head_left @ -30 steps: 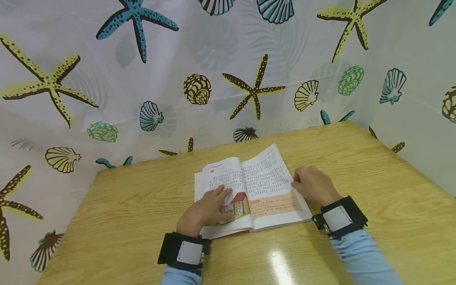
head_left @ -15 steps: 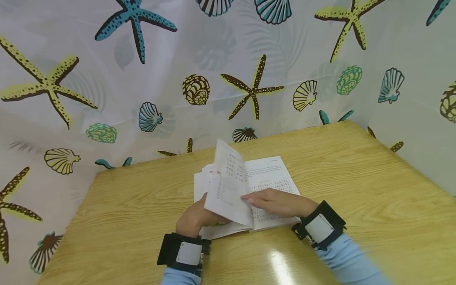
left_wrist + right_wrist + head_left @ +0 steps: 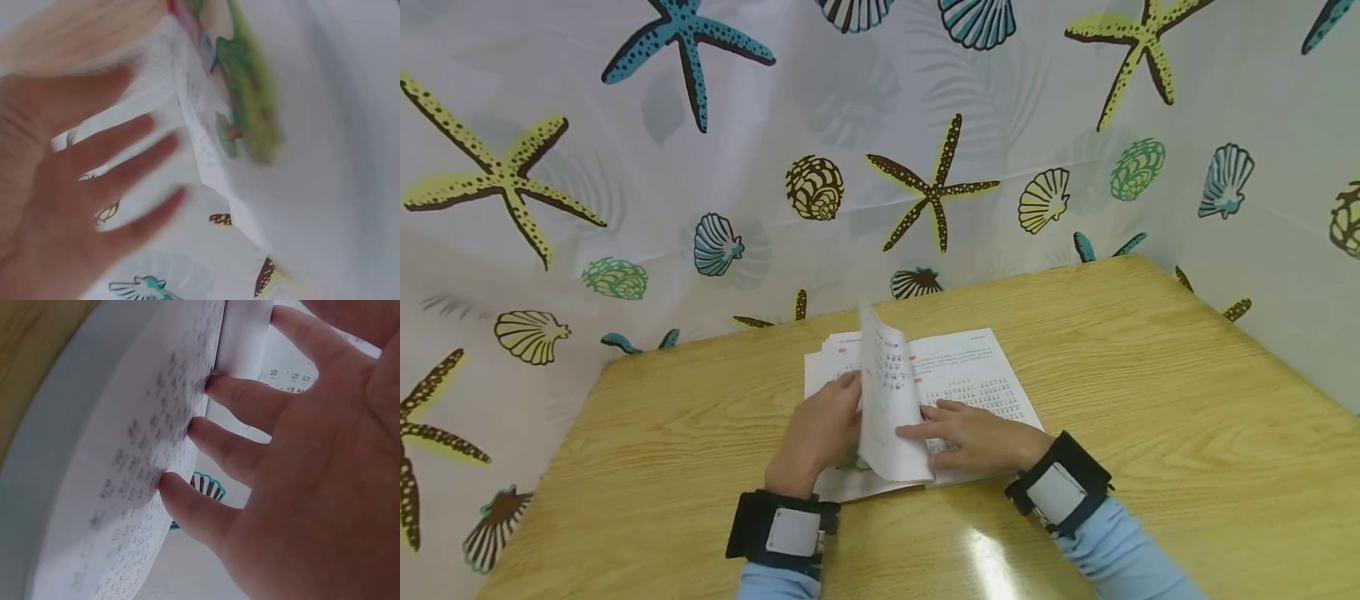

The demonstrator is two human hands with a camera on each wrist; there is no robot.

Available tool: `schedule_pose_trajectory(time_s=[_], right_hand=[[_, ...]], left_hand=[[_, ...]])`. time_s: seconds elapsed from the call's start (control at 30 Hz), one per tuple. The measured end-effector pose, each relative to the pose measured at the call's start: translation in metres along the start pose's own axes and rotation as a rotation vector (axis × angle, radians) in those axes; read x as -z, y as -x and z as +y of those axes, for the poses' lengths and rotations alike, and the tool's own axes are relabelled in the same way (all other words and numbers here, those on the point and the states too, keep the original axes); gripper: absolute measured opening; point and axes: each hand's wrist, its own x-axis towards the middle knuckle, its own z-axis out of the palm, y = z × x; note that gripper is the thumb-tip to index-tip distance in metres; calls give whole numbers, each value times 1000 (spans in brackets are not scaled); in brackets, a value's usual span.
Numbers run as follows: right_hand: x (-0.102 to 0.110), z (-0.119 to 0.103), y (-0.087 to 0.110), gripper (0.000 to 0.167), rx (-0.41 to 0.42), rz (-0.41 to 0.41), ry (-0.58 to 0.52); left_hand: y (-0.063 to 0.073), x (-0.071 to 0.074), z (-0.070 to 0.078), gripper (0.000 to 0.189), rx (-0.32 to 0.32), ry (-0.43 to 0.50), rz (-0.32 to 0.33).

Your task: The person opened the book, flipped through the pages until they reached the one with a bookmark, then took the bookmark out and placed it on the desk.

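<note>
A paperback book [image 3: 977, 354] lies spread on the table, with printed pages on both sides. One white page [image 3: 883, 417] stands nearly upright over the middle, curving leftward. My right hand [image 3: 981, 437] has its fingers stretched out, and in the right wrist view the fingertips [image 3: 199, 427] touch the printed face of the lifted page [image 3: 169, 412]. To the left of that page is my left hand [image 3: 818, 433], its fingertips partly hidden behind the sheet. The left wrist view shows this hand [image 3: 81, 175] with fingers spread and straight, beside a page with a green coloured picture [image 3: 247, 94].
The wooden table [image 3: 692, 450] extends to both sides of the book and behind it. A white curtain [image 3: 760, 125] printed with starfish and shells hangs along the back and right. Black wrist straps [image 3: 1060, 485] sit over light blue sleeves [image 3: 1138, 554].
My right hand has moved left from the right page's outer edge to near the spine, bringing a page up and over. My left hand, earlier flat on the left page, has risen slightly.
</note>
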Motion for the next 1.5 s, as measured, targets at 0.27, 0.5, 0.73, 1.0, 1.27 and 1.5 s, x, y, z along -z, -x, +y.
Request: schedule_pose_trajectory(time_s=[0.27, 0.5, 0.73, 1.0, 1.27, 1.5], right_hand=[[-1, -1, -2, 48, -52, 3, 23], [-3, 0, 0, 48, -55, 1, 29], [-2, 0, -2, 50, -68, 12, 67], [3, 12, 7, 60, -273, 51, 154], [23, 36, 23, 55, -418, 51, 140], [34, 54, 38, 58, -461, 67, 64]], left_hand=[[-6, 6, 1, 42, -84, -53, 189], [-3, -10, 4, 78, 171, 69, -349], [-3, -12, 5, 84, 215, 82, -398], [-3, -12, 5, 85, 201, 94, -395], [-2, -9, 7, 85, 206, 95, -391], [0, -9, 6, 85, 216, 98, -387]])
